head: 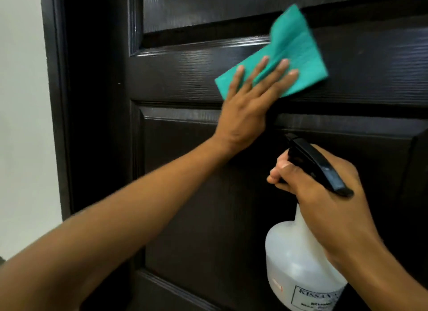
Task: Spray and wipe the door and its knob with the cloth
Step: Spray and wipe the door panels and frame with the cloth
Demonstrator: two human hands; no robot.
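Observation:
A dark brown panelled door (pixel 185 195) fills the view. My left hand (pixel 250 102) presses a teal cloth (pixel 298 56) flat against the door's middle rail, fingers spread and straight. The cloth's upper corner reaches over the edge of the upper panel. My right hand (pixel 324 195) grips the neck of a white spray bottle (pixel 298 264) with a black trigger head (pixel 317 164), held upright in front of the lower panel, nozzle toward the door. No knob shows in the frame.
The dark door frame (pixel 58 102) runs down the left side, with a pale wall (pixel 20 125) beyond it. The door's raised panel mouldings stand out above and below the cloth.

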